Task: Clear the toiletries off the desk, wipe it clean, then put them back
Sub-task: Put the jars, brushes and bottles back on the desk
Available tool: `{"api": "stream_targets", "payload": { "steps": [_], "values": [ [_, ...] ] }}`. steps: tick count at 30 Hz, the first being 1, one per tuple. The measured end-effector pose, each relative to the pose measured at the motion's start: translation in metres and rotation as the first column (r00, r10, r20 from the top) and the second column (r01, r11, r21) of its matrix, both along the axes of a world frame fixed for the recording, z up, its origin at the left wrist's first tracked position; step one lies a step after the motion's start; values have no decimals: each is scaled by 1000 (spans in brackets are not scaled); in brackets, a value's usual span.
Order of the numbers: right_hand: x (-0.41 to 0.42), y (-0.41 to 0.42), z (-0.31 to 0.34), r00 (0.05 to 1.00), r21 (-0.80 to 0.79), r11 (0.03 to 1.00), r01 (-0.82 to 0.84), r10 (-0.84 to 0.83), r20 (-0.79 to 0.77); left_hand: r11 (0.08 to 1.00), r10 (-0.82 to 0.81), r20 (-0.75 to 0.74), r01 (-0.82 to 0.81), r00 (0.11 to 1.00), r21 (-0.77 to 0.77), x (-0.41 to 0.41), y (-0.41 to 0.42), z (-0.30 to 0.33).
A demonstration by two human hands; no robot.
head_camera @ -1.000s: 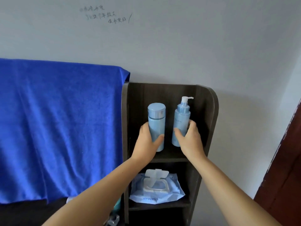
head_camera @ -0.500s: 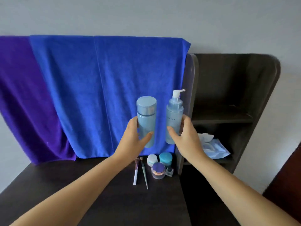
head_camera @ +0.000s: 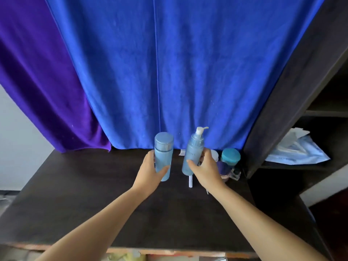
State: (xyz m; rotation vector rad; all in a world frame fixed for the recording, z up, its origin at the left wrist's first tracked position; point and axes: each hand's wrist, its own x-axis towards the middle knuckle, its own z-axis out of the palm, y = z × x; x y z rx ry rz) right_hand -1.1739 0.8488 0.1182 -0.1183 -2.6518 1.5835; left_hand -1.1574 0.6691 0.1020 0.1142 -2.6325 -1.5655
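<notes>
My left hand point(head_camera: 150, 171) grips a pale blue capped bottle point(head_camera: 163, 150), held upright low over the back of the dark desk point(head_camera: 75, 194). My right hand point(head_camera: 206, 170) holds a pale blue pump bottle point(head_camera: 193, 155) with a white nozzle, tilted slightly, just right of the first. Behind my right hand sit a teal-lidded jar point(head_camera: 230, 156), a purple-lidded jar point(head_camera: 223, 167), a white-lidded jar point(head_camera: 214, 154) partly hidden, and a small clear bottle point(head_camera: 236, 174). A white brush handle point(head_camera: 190, 182) pokes out below the pump bottle.
A blue towel point(head_camera: 169, 72) and a purple towel point(head_camera: 37, 81) hang behind the desk. A dark shelf unit point(head_camera: 293, 91) stands at the right, with a pack of wet wipes point(head_camera: 295, 149) on a lower shelf.
Both hands lifted the two bottles off the shelf, carried them left and lowered them toward the back of the desk. The view swung down and left.
</notes>
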Motion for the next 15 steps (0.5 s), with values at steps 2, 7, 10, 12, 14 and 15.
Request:
{"api": "stream_targets", "payload": {
  "steps": [2, 7, 10, 12, 14, 15],
  "values": [
    [-15, -10, -21, 1000, 15, 1000, -1, 1, 17, 1000, 8, 44, -9, 999, 18, -17, -3, -18],
    [-46, -22, -57, 1000, 12, 1000, 27, -27, 12, 995, 29, 80, -36, 996, 90, -53, 2, -47],
    [-55, -26, -73, 998, 19, 999, 39, -40, 51, 991, 15, 105, -28, 994, 130, -64, 2, -59],
    [-56, -27, -82, 999, 49, 998, 39, -40, 34, 990, 5, 98, -19, 995, 142, -66, 0, -63],
    [-58, -31, -87, 999, 68, 996, 52, -53, 12, 990, -4, 95, -9, 996, 142, -70, -2, -65],
    [-59, -33, -92, 998, 61, 997, 56, -57, 3, 990, -12, 89, -1, 996, 141, -73, -3, -69]
  ]
}}
